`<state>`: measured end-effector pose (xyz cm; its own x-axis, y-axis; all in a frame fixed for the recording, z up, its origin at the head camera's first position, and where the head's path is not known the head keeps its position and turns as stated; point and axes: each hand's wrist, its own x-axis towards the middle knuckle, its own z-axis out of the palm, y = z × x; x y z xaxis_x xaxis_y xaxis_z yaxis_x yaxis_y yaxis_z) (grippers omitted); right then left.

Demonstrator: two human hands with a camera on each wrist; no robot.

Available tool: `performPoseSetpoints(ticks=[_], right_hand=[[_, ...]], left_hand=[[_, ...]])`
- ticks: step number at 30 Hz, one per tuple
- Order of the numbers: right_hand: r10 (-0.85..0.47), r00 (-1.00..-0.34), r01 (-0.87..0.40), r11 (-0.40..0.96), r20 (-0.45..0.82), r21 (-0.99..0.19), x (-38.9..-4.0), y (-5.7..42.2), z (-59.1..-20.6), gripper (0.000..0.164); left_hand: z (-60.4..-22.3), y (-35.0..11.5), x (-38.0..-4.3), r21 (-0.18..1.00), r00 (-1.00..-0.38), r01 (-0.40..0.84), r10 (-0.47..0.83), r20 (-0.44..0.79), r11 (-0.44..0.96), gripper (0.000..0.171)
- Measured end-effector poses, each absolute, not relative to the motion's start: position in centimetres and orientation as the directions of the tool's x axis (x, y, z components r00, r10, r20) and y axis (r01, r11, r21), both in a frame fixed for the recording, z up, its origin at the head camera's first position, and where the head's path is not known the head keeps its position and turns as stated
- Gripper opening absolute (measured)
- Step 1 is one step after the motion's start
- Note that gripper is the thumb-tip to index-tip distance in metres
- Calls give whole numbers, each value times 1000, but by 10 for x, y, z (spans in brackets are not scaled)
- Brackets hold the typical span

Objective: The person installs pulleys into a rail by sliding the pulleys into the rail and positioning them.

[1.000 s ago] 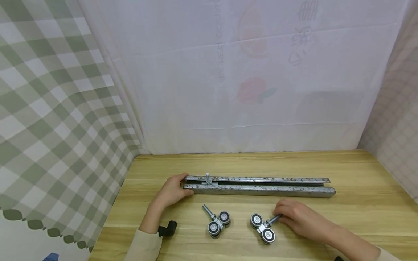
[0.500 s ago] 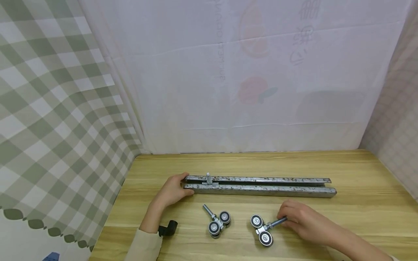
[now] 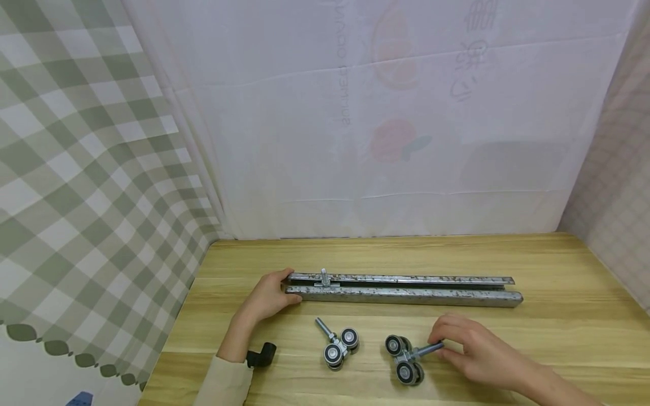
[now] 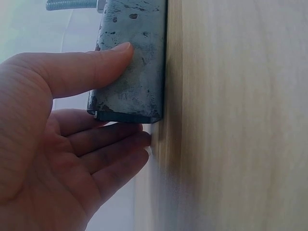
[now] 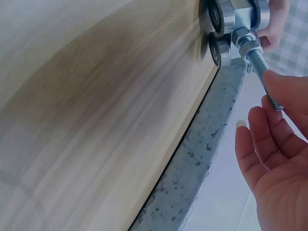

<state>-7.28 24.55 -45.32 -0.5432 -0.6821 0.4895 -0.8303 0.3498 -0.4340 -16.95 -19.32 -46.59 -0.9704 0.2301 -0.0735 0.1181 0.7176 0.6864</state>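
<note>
A rusty steel channel rail (image 3: 406,296) lies across the table with its slot facing up. My left hand (image 3: 269,296) grips its left end, thumb (image 4: 113,60) on the near wall and fingers at the end and far side. Near that end, a threaded stud (image 3: 325,277) sticks up from the slot. My right hand (image 3: 469,347) pinches the bolt end of a roller trolley (image 3: 404,361) between thumb and fingers, in front of the rail. The right wrist view shows the trolley's wheels (image 5: 220,50) and nuts beyond the fingertips. A second roller trolley (image 3: 340,349) lies untouched to its left.
The wooden table (image 3: 558,338) runs back to a white printed cloth (image 3: 315,141). A green checked cloth (image 3: 91,169) hangs on the left side. A black fitting (image 3: 261,356) sits beside my left wrist.
My right hand has shifted slightly right with the bolt. The trolley it holds has turned and tilted, so more of its rear wheels show. Left hand and rail stay put.
</note>
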Motion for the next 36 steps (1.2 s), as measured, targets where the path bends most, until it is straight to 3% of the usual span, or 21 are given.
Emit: performPoseSetpoints(ticks=[5, 12, 19, 31, 36], right_hand=[[-658, -516, -845, 287, 549, -450, -74, 236, -455, 34], [-641, -578, -786, 270, 506, -556, -71, 221, -448, 51], [-652, -568, -756, 172, 503, -631, -71, 207, -450, 42], [-674, -517, -806, 175, 528, -566, -73, 193, -455, 37], [-687, -516, -813, 203, 512, -546, -72, 190, -452, 28]], left_hand=[[-466, -194, -170, 691, -974, 102, 215, -79, 716, 75], [-467, -195, -171, 691, -970, 119, 232, -72, 713, 74], [-467, -194, -172, 691, -970, 121, 234, -71, 713, 72], [-467, -194, -171, 699, -971, 113, 228, -73, 706, 73], [-468, -195, -171, 701, -971, 111, 227, -74, 704, 75]])
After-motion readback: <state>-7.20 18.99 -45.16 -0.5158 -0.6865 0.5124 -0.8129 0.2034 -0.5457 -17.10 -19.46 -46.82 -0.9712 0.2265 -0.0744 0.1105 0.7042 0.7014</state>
